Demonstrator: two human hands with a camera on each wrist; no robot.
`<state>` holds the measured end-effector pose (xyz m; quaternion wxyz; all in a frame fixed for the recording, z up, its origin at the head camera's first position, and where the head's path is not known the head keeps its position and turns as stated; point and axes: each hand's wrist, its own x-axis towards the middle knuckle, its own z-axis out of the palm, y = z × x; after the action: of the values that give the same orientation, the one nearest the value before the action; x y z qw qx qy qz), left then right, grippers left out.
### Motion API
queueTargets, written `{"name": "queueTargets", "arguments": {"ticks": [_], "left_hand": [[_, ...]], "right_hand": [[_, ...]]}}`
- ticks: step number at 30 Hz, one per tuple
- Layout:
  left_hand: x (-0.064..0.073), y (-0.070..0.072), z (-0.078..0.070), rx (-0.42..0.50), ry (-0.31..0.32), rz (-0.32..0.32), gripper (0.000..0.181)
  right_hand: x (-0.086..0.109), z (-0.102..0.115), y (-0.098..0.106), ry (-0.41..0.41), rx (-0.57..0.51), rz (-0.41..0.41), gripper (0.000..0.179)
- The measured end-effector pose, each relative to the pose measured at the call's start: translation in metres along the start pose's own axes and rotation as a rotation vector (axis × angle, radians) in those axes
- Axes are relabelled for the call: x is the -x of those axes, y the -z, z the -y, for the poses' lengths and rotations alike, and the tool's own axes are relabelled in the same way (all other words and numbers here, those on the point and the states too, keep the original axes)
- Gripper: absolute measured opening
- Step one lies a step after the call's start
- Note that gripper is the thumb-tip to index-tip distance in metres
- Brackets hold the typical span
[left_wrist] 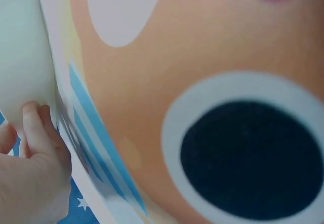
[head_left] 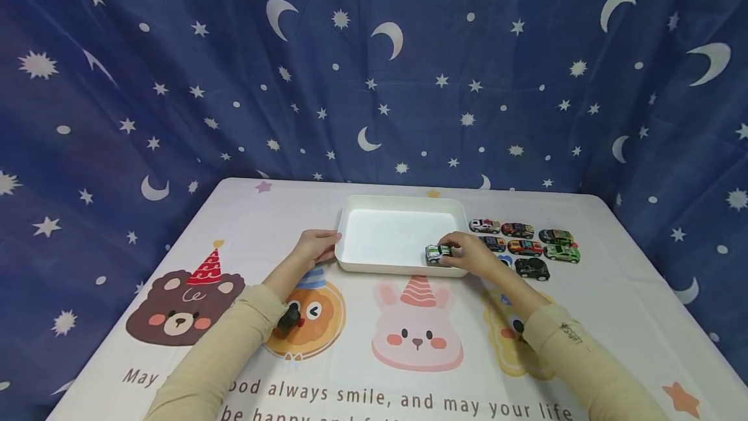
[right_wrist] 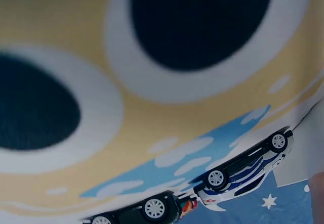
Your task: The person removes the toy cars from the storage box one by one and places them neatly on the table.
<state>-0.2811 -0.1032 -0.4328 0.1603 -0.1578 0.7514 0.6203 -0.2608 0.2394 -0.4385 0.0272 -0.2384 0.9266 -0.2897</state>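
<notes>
My left hand point(head_left: 312, 249) holds the left rim of the white tray point(head_left: 397, 268). In the left wrist view its bent fingers point(left_wrist: 38, 133) touch the tray's outer wall. Over at the tray's front right corner, my right hand point(head_left: 469, 253) pinches a small white and green toy car point(head_left: 437, 253) between thumb and fingers, low inside the tray. Only a sliver of that hand shows at the edge of the right wrist view, and the held car is out of that view.
Several toy cars stand in rows right of the tray, among them a black car point(head_left: 532, 269), a green car point(head_left: 562, 253) and a red-yellow car point(head_left: 524, 247). A white car with blue stripes point(right_wrist: 243, 176) shows up close. The printed tablecloth point(head_left: 350, 369) meets a blue curtain point(head_left: 327, 115) behind.
</notes>
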Motion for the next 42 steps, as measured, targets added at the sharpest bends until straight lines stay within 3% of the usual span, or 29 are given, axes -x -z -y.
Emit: {"name": "queueTargets", "arguments": {"ticks": [6, 11, 19, 29, 36, 42], "left_hand": [[-0.002, -0.001, -0.002, -0.005, -0.011, 0.002, 0.04], [-0.003, -0.001, 0.0, 0.003, 0.011, -0.001, 0.04], [-0.003, 0.0, -0.003, 0.003, 0.017, -0.002, 0.04], [0.001, -0.005, 0.005, 0.001, -0.001, -0.02, 0.038], [0.002, -0.004, 0.004, 0.014, -0.02, -0.028, 0.038], [0.001, -0.001, 0.002, 0.023, -0.033, -0.024, 0.036]], "right_hand": [[0.002, 0.001, 0.002, 0.013, -0.066, -0.013, 0.03], [0.006, 0.009, 0.003, 0.024, -0.055, -0.013, 0.032], [0.017, 0.026, 0.008, 0.066, 0.018, -0.07, 0.034], [0.042, 0.026, 0.014, 0.089, 0.096, -0.092, 0.032], [0.061, 0.034, 0.034, 0.108, 0.151, -0.08, 0.033], [0.075, 0.031, 0.051, 0.138, 0.23, -0.137, 0.034]]}}
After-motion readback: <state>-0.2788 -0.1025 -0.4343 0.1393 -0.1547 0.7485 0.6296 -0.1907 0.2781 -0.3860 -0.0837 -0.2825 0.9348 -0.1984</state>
